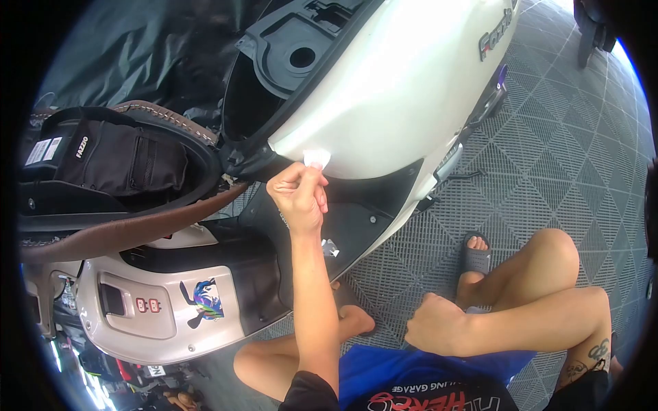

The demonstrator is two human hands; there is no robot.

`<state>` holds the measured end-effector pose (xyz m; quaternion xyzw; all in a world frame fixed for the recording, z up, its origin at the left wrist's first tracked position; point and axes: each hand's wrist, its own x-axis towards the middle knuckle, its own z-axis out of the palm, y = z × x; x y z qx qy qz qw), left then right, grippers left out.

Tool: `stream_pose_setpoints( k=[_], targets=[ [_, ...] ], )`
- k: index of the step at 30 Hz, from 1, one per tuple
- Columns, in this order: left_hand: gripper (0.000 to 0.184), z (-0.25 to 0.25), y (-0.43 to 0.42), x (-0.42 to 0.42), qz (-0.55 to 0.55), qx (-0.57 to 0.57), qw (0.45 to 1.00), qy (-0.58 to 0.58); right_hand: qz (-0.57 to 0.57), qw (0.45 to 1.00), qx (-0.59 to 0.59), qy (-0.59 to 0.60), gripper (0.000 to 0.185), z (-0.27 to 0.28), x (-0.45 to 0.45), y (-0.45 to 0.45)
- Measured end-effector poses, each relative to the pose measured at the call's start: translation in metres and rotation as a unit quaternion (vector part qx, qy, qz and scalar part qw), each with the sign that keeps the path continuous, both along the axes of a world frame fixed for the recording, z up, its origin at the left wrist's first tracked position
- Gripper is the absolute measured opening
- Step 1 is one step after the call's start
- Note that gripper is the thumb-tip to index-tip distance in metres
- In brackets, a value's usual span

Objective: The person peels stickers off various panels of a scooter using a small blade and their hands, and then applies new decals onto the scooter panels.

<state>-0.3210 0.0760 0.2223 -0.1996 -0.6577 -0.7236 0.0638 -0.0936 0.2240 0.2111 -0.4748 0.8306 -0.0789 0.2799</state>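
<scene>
My left hand [301, 195] is closed, pinching a small white piece [317, 159] that looks like paper or cloth. It rests against the lower edge of the scooter's cream side panel [391, 82], near the corner where the panel meets the black trim. My right hand [439, 325] is curled into a fist above my lap, apart from the scooter. Its fingers face away, so anything inside is hidden. Below my left hand, the dark footboard [343, 212] carries a small crumpled white-and-silver scrap [330, 248].
The brown-edged seat [137, 233] is tipped open at left, with a black Fazzio pouch [123, 157] on its underside. A cream front section [161, 308] bears a colourful sticker [205, 301]. Grey grid tiles [548, 157] cover the floor. A black sheet [137, 55] lies behind.
</scene>
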Motion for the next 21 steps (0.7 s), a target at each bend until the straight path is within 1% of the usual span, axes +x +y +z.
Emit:
stream_pose_setpoints(
  k=[21],
  targets=[
    [0.033, -0.0029, -0.0087, -0.0014, -0.036, 0.003, 0.999, 0.002, 0.013, 0.999, 0.038, -0.019, 0.014, 0.0055, -0.0031, -0.0032]
  ],
)
